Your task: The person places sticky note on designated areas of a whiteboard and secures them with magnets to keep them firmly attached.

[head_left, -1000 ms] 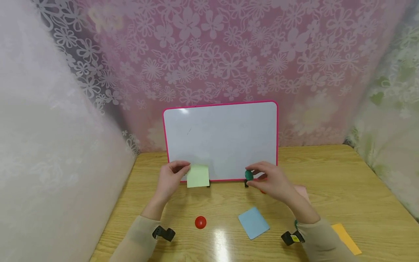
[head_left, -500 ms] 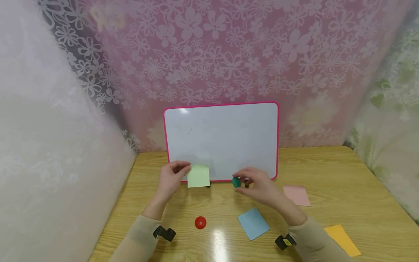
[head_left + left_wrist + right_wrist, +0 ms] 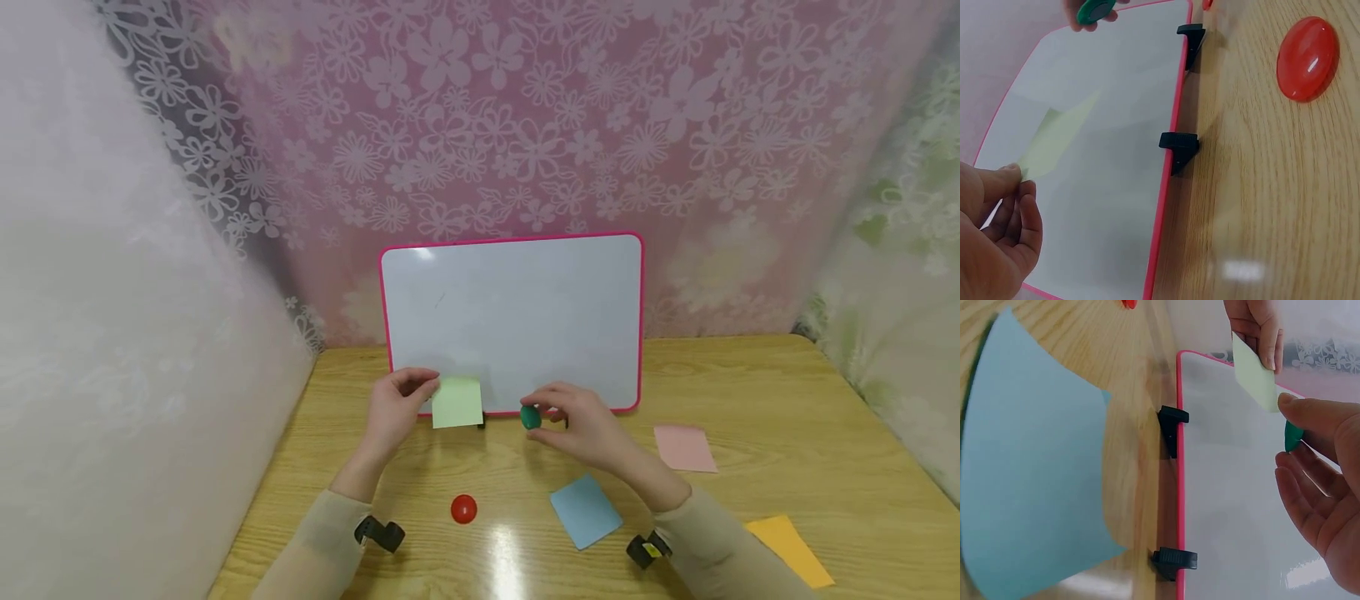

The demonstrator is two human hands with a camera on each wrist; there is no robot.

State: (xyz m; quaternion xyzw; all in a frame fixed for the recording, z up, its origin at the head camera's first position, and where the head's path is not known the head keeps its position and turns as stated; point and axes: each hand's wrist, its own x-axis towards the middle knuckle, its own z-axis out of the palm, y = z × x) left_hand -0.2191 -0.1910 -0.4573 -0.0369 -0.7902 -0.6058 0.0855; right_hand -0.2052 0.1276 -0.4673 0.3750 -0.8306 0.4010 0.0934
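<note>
While left hand (image 3: 395, 410) pinched green note (image 3: 457, 402) vs whiteboard (image 3: 517, 317), right hand (image 3: 581, 429) pinched green magnet (image 3: 530, 417).
Magnet was just right of note, near board's bottom edge; red magnet (image 3: 463, 508) lay on table (image 3: 787, 400).

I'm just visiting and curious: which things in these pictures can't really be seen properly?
- Green magnet: in the right wrist view, mostly hidden behind the right hand pinching it.
- Red magnet: cut off by the top edge in the right wrist view.
- Orange note: in the head view, its near corner is hidden by the right sleeve.
- Whiteboard: its faint mark is too small to read in the head view.
</note>
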